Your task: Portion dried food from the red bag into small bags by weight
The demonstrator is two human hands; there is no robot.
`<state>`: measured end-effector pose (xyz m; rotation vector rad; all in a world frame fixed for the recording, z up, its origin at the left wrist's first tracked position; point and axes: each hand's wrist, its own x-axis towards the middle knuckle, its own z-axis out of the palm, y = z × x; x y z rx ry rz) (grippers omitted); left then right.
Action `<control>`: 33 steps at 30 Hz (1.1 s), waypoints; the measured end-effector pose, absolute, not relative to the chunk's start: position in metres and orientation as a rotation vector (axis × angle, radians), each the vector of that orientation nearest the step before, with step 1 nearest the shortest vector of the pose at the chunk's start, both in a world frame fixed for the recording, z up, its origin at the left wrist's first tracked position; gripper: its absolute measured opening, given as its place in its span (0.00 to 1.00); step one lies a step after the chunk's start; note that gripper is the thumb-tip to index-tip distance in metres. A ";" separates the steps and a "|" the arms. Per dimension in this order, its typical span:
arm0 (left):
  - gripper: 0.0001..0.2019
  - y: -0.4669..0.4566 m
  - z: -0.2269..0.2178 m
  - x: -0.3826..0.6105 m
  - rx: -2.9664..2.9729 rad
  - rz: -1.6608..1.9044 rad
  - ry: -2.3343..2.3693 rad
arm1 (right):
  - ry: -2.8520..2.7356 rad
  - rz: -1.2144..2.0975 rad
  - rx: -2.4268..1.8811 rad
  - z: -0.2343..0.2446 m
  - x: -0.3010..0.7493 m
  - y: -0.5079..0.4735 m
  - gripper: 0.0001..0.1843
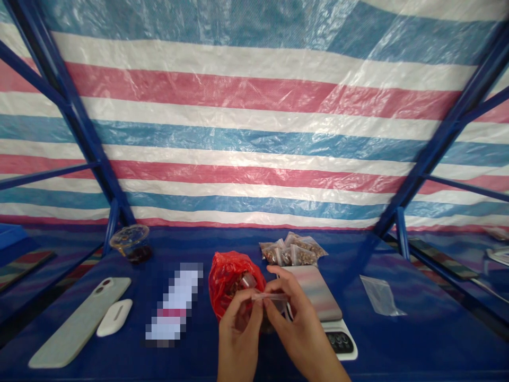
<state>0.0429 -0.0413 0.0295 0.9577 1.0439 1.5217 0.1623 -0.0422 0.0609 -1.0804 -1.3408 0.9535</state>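
Pinching a small clear zip bag [270, 297] between the hands, held up near the fingertips; left hand [238, 329] and right hand [298, 318] both closed on its edge, thumbs against fingers. Red plastic bag [233, 278] just behind the left hand; digital scale [318, 294] just beside the right hand, seed-filled packets [292, 250] beyond it. Risk: thin, slick film could slip from the fingertips, and the small bag could drop into the red bag or onto the scale
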 end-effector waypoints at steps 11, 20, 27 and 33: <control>0.14 -0.043 0.030 0.033 1.441 1.585 1.254 | -1.245 0.858 -1.149 0.062 0.184 -0.036 0.24; 0.21 -0.022 0.018 0.003 1.462 1.668 1.950 | -0.959 0.145 -1.554 0.067 0.275 0.019 0.28; 0.37 0.003 0.014 -0.014 1.345 1.517 1.756 | -1.659 0.297 -1.344 0.052 0.199 -0.016 0.13; 0.39 0.004 0.018 -0.021 1.315 1.448 1.642 | -2.280 0.439 -1.331 0.036 0.141 -0.050 0.38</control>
